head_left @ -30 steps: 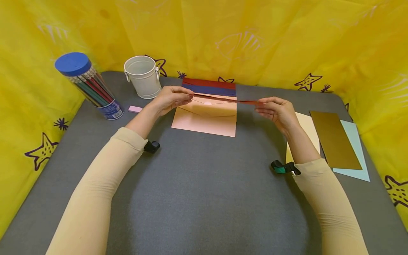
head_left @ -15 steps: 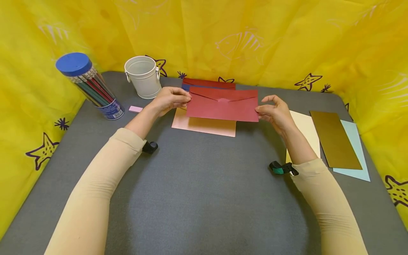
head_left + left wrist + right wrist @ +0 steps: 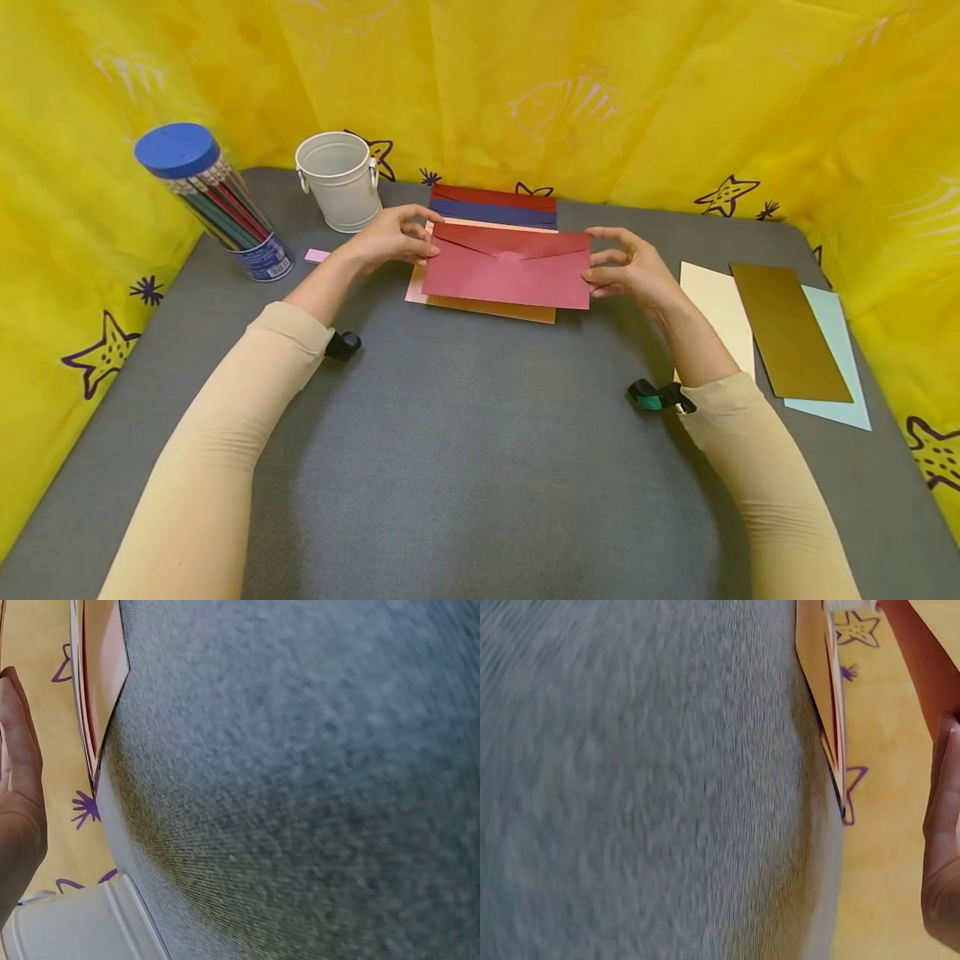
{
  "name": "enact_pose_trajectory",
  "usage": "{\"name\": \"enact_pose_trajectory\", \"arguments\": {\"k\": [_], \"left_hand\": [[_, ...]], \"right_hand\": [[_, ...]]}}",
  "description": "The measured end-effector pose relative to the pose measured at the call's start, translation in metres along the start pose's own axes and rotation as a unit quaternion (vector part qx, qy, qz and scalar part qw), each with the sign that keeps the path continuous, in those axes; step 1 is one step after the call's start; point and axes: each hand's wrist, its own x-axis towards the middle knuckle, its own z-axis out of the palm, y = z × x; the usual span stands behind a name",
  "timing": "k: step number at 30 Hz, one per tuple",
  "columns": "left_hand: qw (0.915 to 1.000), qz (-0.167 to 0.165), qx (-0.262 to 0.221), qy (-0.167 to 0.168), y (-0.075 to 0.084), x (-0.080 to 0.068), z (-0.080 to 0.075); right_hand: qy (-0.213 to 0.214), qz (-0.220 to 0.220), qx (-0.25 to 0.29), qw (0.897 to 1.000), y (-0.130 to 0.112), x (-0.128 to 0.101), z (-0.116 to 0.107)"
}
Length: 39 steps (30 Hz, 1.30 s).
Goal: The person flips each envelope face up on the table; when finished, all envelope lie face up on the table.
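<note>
We see left hand (image 3: 390,237) and right hand (image 3: 626,268) fingers pinching the flat red paper envelope (image 3: 507,267) by its short ends, flap up, above the pink paper envelope (image 3: 487,310) on the grey counter (image 3: 465,433)

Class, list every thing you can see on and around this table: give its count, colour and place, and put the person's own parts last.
Red envelope: 1, red, held above the pink one.
Pink envelope: 1, pink, under it.
Stacked envelopes: 2, red and blue, behind.
Bucket: 1, white, back left.
Pencil tub: 1, clear, blue lid, far left.
Eraser: 1, pink, beside the tub.
Paper sheets: 3, cream, gold, pale blue, right.
Table: 1, grey.
Backdrop: 1, yellow.
Left hand: 1, pinching the left edge.
Right hand: 1, pinching the right edge.
</note>
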Motion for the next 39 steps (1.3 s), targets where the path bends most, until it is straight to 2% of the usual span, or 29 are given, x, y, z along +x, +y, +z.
{"name": "enact_pose_trajectory", "arguments": {"k": [5, 10, 15, 22, 27, 31, 35, 39], "left_hand": [[0.9998, -0.012, 0.013, 0.007, -0.005, 0.0, -0.005], [0.9996, -0.026, 0.012, -0.004, -0.011, -0.003, -0.01], [0.9974, -0.057, 0.038, -0.023, -0.012, -0.009, -0.016], [0.9924, -0.099, 0.069, -0.022, -0.014, -0.012, -0.02], [0.9916, -0.078, 0.103, -0.007, -0.017, -0.009, -0.015], [0.9874, -0.056, 0.148, 0.007, -0.017, -0.008, -0.012], [0.9819, -0.057, 0.18, 0.015, -0.016, -0.007, -0.011], [0.9814, -0.063, 0.181, 0.016, -0.015, -0.009, -0.01]], "right_hand": [[0.008, 0.019, 0.004, 1.0, 0.001, 0.003, 0.008], [-0.009, 0.041, 0.003, 0.999, 0.003, 0.004, 0.014], [-0.029, 0.07, -0.03, 0.997, 0.006, 0.008, 0.02], [-0.067, 0.115, -0.029, 0.991, 0.014, 0.014, 0.028], [-0.064, 0.124, -0.041, 0.989, 0.017, 0.016, 0.028], [-0.055, 0.129, -0.048, 0.989, 0.019, 0.017, 0.025], [-0.059, 0.128, -0.059, 0.988, 0.021, 0.018, 0.025], [-0.058, 0.124, -0.076, 0.988, 0.023, 0.018, 0.028]]}}
